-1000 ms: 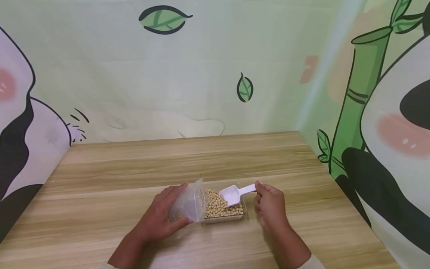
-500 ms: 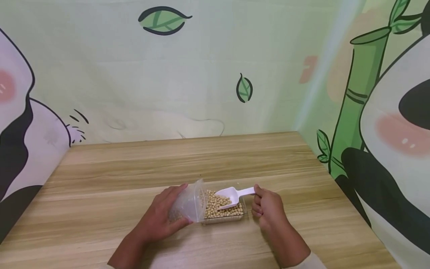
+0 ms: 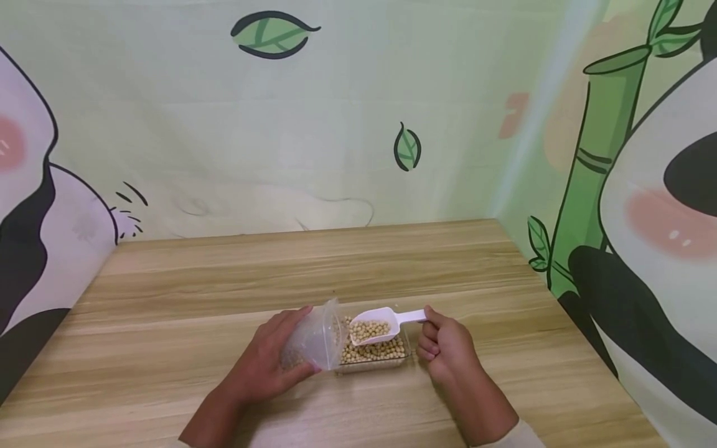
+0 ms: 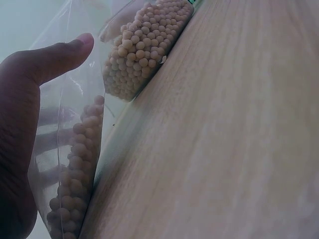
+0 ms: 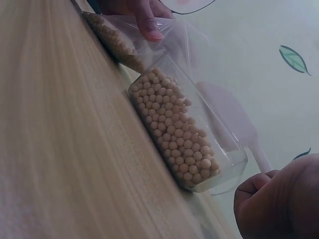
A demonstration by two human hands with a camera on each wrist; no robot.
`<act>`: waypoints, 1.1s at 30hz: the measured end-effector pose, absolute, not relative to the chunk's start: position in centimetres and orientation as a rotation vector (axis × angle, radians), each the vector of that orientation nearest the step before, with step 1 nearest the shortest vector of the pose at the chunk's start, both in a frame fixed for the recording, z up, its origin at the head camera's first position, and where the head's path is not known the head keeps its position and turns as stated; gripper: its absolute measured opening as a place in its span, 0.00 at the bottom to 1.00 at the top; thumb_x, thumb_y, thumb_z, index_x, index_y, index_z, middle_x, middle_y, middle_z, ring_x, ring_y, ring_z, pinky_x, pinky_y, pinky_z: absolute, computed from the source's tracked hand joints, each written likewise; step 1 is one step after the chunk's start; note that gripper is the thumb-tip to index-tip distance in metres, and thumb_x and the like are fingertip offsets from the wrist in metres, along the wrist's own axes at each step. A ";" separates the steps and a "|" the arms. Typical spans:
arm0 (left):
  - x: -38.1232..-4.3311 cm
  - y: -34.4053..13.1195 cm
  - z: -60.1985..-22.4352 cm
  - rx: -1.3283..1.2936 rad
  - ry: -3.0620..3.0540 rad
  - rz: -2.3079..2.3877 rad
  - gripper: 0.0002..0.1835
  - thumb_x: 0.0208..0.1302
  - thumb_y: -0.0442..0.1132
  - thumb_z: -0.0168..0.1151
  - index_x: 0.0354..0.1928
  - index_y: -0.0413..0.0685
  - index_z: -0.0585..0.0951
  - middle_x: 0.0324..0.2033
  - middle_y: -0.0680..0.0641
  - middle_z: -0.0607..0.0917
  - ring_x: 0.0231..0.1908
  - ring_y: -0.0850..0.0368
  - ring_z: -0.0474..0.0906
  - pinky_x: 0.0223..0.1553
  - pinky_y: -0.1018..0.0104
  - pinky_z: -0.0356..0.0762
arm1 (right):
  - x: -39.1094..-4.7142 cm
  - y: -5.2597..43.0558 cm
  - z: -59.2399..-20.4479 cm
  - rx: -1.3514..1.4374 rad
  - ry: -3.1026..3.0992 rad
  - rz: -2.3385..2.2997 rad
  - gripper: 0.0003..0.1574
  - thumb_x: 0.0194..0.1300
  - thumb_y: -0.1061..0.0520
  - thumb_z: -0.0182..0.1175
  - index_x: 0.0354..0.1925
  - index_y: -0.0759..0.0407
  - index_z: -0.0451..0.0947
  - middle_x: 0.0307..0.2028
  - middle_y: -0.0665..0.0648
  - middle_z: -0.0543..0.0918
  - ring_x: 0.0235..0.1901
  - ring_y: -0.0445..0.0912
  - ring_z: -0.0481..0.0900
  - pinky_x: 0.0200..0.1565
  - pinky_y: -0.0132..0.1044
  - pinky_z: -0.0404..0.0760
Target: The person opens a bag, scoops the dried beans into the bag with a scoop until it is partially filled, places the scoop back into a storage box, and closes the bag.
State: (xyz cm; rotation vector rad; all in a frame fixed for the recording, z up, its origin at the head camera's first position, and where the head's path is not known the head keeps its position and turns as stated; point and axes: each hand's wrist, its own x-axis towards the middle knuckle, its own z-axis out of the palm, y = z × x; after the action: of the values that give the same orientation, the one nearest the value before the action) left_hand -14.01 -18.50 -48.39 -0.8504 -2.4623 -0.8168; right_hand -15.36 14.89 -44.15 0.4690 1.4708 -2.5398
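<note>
Right hand (image 3: 448, 350) gripped white plastic scoop (image 3: 393, 318), just raised laden from round tan beans (image 3: 374, 353) in clear rectangular box (image 3: 372, 368) between hands: load seemingly secured. Left hand (image 3: 271, 361) held clear plastic bag (image 3: 315, 339).

Wooden table (image 3: 224, 274) bears clear box (image 3: 372, 368) and, seemingly, plastic bag (image 3: 311, 338).

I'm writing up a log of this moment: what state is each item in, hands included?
Clear box: upright, uncovered, holding beans
White scoop: loaded with beans, above the box
Clear bag: partly filled, mouth towards the box
Left hand: holding the bag
Right hand: gripping the scoop
</note>
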 end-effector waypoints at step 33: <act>-13.9 -18.4 -48.4 -0.856 -2.462 -0.826 0.50 0.56 0.53 0.82 0.79 0.45 0.72 0.63 0.45 0.86 0.62 0.46 0.83 0.58 0.35 0.80 | -13.1 13.1 -42.8 -0.134 1.921 -2.519 0.26 0.86 0.58 0.56 0.25 0.60 0.70 0.16 0.47 0.53 0.17 0.40 0.52 0.25 0.33 0.52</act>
State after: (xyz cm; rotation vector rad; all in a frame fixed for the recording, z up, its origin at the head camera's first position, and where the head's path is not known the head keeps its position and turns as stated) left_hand -13.93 -18.44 -48.37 -0.8561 -2.4620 -0.8265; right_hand -13.12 13.07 -42.82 -0.1342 1.9208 -2.5185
